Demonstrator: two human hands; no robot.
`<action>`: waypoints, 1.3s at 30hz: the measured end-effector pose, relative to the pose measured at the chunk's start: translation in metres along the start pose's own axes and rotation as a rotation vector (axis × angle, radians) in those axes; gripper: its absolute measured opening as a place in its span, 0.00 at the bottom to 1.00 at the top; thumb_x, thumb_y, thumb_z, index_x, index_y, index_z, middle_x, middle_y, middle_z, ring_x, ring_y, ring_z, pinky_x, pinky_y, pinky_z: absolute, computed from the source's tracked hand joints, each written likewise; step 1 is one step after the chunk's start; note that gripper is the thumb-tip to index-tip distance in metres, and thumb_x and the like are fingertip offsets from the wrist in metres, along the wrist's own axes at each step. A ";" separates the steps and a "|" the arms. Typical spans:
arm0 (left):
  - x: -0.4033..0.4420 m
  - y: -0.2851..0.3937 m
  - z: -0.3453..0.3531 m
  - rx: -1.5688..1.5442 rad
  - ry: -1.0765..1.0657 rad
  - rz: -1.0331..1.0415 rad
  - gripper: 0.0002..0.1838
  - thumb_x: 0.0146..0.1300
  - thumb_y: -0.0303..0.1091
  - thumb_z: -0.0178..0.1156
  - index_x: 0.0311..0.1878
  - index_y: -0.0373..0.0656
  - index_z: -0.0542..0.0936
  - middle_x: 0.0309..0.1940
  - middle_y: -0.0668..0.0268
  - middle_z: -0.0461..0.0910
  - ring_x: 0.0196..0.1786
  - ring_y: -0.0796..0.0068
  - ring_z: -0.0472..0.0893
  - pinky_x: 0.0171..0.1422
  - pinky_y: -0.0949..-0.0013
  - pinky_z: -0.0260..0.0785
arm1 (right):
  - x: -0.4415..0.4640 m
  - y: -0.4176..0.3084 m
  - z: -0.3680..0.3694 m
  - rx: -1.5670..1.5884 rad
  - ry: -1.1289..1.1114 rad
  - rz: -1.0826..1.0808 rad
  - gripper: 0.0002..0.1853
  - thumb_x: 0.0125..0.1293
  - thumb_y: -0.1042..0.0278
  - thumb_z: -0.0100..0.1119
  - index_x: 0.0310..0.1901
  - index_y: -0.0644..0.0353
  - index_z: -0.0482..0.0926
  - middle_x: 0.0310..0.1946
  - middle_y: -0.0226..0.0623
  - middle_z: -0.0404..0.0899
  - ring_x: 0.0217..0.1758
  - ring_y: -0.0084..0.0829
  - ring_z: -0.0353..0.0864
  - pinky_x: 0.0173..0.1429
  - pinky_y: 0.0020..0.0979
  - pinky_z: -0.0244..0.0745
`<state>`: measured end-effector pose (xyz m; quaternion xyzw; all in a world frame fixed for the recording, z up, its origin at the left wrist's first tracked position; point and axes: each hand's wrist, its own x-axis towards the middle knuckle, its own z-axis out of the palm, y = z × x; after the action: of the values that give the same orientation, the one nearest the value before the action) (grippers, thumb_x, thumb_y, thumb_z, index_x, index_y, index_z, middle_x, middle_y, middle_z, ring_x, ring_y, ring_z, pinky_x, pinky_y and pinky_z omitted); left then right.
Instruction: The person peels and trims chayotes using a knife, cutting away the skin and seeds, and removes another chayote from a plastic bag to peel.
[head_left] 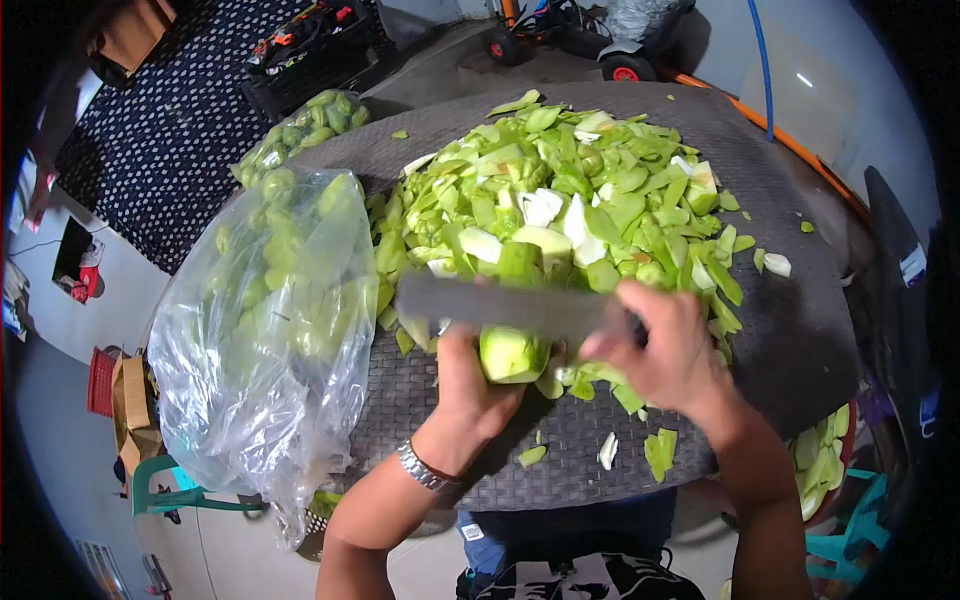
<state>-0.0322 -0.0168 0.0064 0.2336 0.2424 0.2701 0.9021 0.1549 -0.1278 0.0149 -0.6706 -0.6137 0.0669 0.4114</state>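
My left hand (468,392), with a metal watch on its wrist, is closed around a partly peeled green chayote (513,357) near the table's front. My right hand (675,350) grips the handle of a wide-bladed knife (500,306), blurred by motion. Its blade lies across the chayote and points left, hiding the middle of the fruit and part of my left fingers. Just beyond both hands spreads a large heap of green peelings (620,185), with some white slices among them.
A clear plastic bag (270,330) of chayotes covers the left of the dark woven tabletop (790,330). Another filled bag (318,125) sits behind it. Below the table's right edge, a container holds pale green pieces (822,455). A teal stool (850,535) stands at lower right.
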 end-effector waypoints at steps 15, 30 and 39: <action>-0.005 -0.005 0.002 0.140 -0.037 0.062 0.37 0.80 0.66 0.47 0.73 0.43 0.74 0.63 0.55 0.83 0.63 0.59 0.84 0.71 0.54 0.77 | 0.001 0.006 0.017 -0.303 0.083 -0.246 0.44 0.55 0.13 0.65 0.26 0.57 0.75 0.13 0.40 0.77 0.18 0.45 0.84 0.30 0.46 0.80; -0.002 0.007 -0.006 -0.027 -0.160 -0.123 0.31 0.81 0.60 0.48 0.65 0.39 0.77 0.50 0.55 0.85 0.47 0.58 0.86 0.43 0.54 0.82 | 0.026 0.026 -0.051 -0.500 -0.110 0.442 0.42 0.63 0.19 0.62 0.28 0.64 0.83 0.20 0.51 0.80 0.30 0.55 0.87 0.44 0.53 0.81; 0.004 0.007 -0.001 -0.001 0.084 0.081 0.32 0.78 0.60 0.53 0.68 0.42 0.79 0.58 0.54 0.85 0.57 0.56 0.86 0.66 0.55 0.78 | 0.019 0.050 -0.077 -0.440 0.060 0.656 0.41 0.68 0.24 0.62 0.28 0.65 0.85 0.18 0.45 0.78 0.24 0.44 0.82 0.37 0.50 0.76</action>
<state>-0.0324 -0.0084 0.0085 0.2311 0.2701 0.3159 0.8797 0.2440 -0.1424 0.0413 -0.9048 -0.3543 0.0420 0.2326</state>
